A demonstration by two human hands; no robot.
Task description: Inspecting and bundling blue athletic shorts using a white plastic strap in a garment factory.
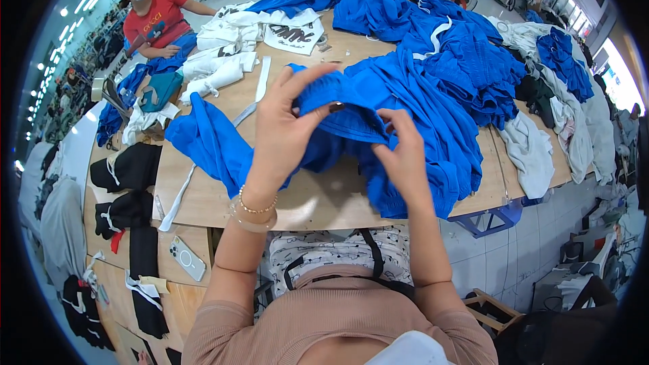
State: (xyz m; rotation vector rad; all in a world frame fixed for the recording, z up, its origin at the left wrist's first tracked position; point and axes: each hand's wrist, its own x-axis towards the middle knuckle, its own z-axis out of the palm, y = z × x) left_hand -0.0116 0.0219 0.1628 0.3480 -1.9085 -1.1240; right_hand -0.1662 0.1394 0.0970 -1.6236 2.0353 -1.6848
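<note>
Holding a blue garment (323, 152) by its gathered waistband (358, 125) at ctr of frame, above table (324, 206). Pinching upper-L end of band w/ L hand (280, 125): index laid over top edge, thumb on near side, both well apart w/ cloth clamped betw. Can't tell re: other L fingers, mostly hidden. Pinching lower-R end w/ R hand (403, 152): index above, thumb below, only slightly apart, clamped on band. Running, along band's long axis, from upper L down to lower R, bowed slightly upward; hanging toward bottom of frame below it. Can't tell garment's lower edge from blue pile (433, 115) just beside, ctr R to upper R. Lying lower L: phone (187, 258), near black cloth rolls (126, 167) & white strap (177, 199).
</note>
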